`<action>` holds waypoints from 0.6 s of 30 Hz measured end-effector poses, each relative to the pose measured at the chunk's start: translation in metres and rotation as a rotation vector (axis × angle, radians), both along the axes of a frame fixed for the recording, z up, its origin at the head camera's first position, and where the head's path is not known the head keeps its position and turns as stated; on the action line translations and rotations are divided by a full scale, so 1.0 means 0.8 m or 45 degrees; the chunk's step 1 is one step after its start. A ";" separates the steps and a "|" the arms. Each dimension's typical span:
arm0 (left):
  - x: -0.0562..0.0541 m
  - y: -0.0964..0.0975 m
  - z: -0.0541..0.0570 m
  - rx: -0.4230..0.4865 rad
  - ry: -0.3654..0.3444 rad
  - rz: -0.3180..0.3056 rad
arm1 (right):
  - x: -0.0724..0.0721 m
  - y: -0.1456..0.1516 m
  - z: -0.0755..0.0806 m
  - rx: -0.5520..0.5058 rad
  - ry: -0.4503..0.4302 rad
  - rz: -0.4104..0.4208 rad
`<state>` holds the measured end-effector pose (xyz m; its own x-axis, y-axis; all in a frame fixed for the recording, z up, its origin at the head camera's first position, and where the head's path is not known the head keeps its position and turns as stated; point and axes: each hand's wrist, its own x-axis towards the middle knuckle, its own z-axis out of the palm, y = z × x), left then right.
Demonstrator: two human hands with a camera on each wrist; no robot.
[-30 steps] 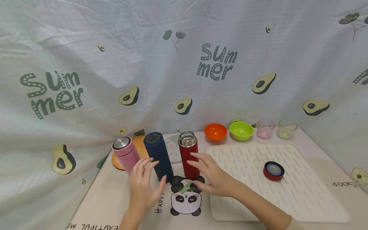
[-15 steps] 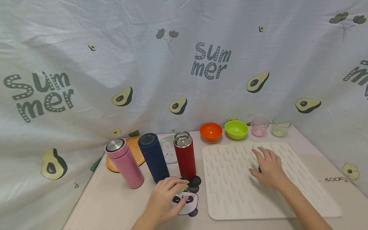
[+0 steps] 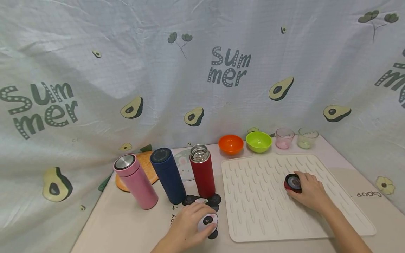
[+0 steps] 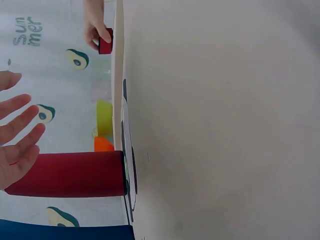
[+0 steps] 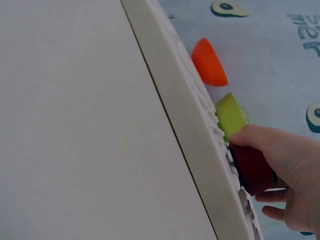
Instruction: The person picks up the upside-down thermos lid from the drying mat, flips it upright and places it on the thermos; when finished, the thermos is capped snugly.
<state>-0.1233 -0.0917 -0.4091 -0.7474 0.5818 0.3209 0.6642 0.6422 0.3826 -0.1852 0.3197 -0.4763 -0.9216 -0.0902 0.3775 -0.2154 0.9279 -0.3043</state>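
My right hand point(image 3: 310, 193) grips a red thermos lid point(image 3: 292, 183) by its side, thumb and fingers round it, over the cream ridged drying mat point(image 3: 240, 225). In the right wrist view the lid point(image 5: 254, 167) is right at the mat's ridges. A red thermos point(image 3: 203, 175) stands upright without its lid, its steel mouth showing. Just in front of it, my left hand point(image 3: 190, 226) has relaxed, spread fingers and holds nothing. To the left stand a navy thermos point(image 3: 168, 177) and a pink thermos point(image 3: 136, 182), both with their lids on.
Behind the mat stand an orange bowl point(image 3: 231, 144), a green bowl point(image 3: 259, 142), a pink glass cup point(image 3: 284, 138) and a pale green glass cup point(image 3: 307, 138). A printed curtain point(image 3: 152, 70) hangs along the table's back and sides.
The right hand has moved from beside the red thermos over to the mat and taken hold of the lid. The left hand has come right and toward the front, away from the navy thermos.
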 end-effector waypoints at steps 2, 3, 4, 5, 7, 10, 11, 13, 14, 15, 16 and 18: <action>0.000 0.000 0.000 0.017 -0.044 0.003 | -0.001 0.000 -0.001 -0.030 0.031 0.005; 0.000 0.000 0.000 0.028 -0.072 0.006 | -0.001 -0.001 -0.001 -0.046 0.039 0.005; -0.001 0.000 -0.001 0.037 -0.099 0.009 | -0.001 -0.002 0.000 -0.057 0.042 0.006; -0.001 0.000 -0.001 0.045 -0.133 0.014 | -0.001 -0.004 0.001 -0.067 0.043 0.009; -0.002 0.001 -0.001 0.055 -0.204 0.028 | -0.001 -0.010 0.005 -0.077 0.037 0.017; -0.005 0.003 -0.001 0.043 -0.264 0.055 | -0.002 -0.026 0.014 -0.084 0.037 0.048; -0.006 0.005 -0.002 0.038 -0.266 0.060 | -0.003 -0.034 0.017 -0.093 0.049 0.069; -0.008 0.007 -0.002 0.037 -0.257 0.058 | -0.003 -0.050 0.023 -0.111 0.081 0.118; -0.009 0.008 -0.003 0.043 -0.249 0.050 | -0.003 -0.059 0.027 -0.123 0.105 0.150; -0.011 0.010 -0.003 0.055 -0.249 0.039 | -0.003 -0.068 0.030 -0.132 0.134 0.184; -0.012 0.011 -0.003 0.072 -0.263 0.029 | -0.003 -0.077 0.034 -0.142 0.158 0.223; -0.015 0.012 -0.002 0.117 -0.316 0.014 | 0.000 -0.096 0.043 -0.151 0.187 0.300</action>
